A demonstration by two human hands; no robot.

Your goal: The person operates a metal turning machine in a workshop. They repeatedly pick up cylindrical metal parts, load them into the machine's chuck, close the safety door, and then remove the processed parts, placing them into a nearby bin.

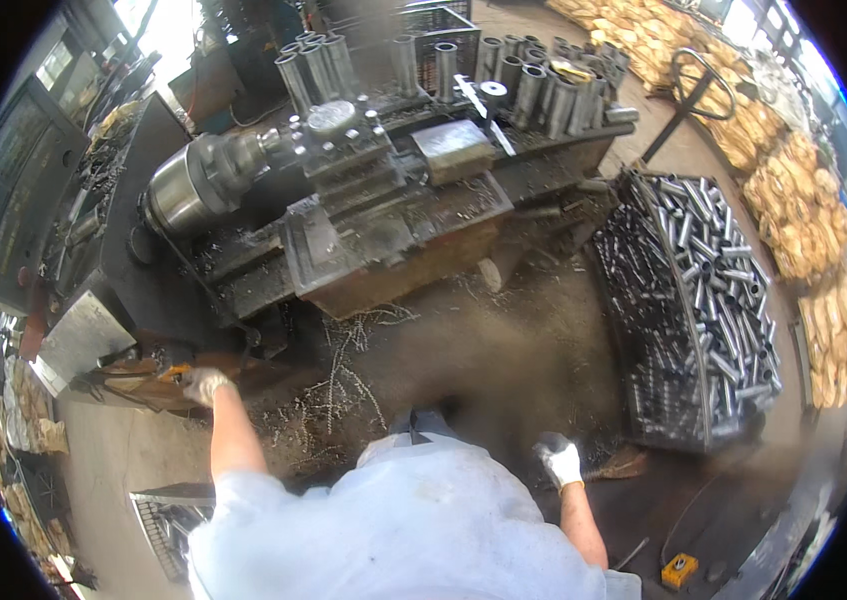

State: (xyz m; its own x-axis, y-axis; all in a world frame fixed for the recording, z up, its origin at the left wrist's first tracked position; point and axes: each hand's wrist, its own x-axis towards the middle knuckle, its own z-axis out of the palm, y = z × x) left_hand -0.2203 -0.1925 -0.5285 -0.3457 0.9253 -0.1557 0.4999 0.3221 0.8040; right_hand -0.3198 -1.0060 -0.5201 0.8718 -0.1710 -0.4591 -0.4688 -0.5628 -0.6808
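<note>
My left hand [206, 386], in a pale work glove, is stretched out to the left beside a small orange-yellow part [176, 373] at the lathe's lower front. Its fingers are blurred, and whether they touch that part is unclear. Low on the right, my right hand [558, 460] wears a white glove with dark-stained fingers. Those fingers look curled in, with nothing visible in them. Ahead stands a lathe with a round metal chuck [193, 185], a tool post [333, 120] and a carriage [393, 245] strewn with metal chips. No workpiece can be made out in the chuck.
Metal tubes [543, 85] stand upright on the lathe's far right end, near a caliper [483, 112]. A bin [708, 420] of short tubes is at right, beside a hand-truck handle [688, 100]. Curly swarf [343, 370] litters the floor. A crate [158, 515] stands lower left.
</note>
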